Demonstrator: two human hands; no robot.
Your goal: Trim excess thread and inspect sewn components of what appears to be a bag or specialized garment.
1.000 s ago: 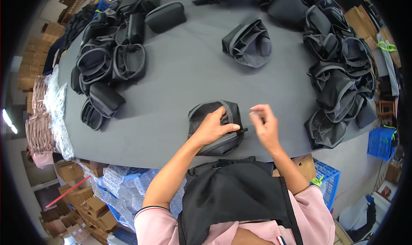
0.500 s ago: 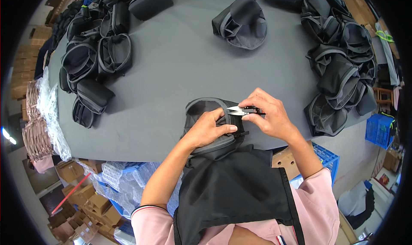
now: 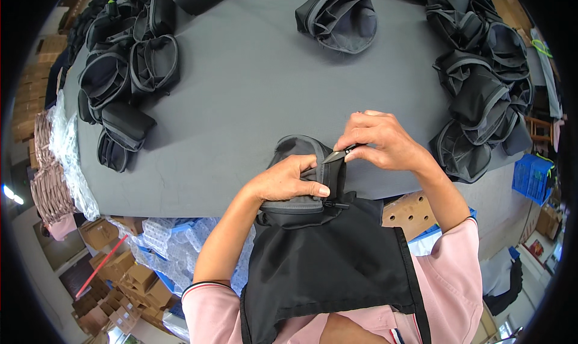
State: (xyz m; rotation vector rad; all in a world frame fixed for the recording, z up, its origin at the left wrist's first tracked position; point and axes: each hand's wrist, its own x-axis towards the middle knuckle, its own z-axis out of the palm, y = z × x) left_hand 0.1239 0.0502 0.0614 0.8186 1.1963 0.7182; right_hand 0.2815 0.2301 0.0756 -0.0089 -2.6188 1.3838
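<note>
A dark zippered pouch [image 3: 293, 208] stands unzipped at the table's near edge, against my black apron. My left hand [image 3: 289, 179] grips its side wall, fingers inside the opening and thumb on the outer zipper band. In my right hand [image 3: 379, 140] is a small pair of thread snips [image 3: 337, 156], pinched between thumb and fingers. Their blades look nearly together, with the tips at the pouch's zipper edge just beyond my left fingertips. Any thread between the blades is too small to make out. The zipper pull [image 3: 337, 205] hangs at the pouch's right corner.
On the grey-covered table [image 3: 241, 97], another unzipped pouch [image 3: 340, 18] lies at the far middle. Heaps of similar pouches line the left [image 3: 105, 76] and right [image 3: 478, 103] sides. Below the table edge are bubble wrap [image 3: 180, 247], a perforated cardboard box [image 3: 410, 216] and cartons [image 3: 141, 278].
The snips' blades have come closer together and tilted at the pouch edge. My right hand has turned and risen slightly. The pouch has tipped a little in my left hand.
</note>
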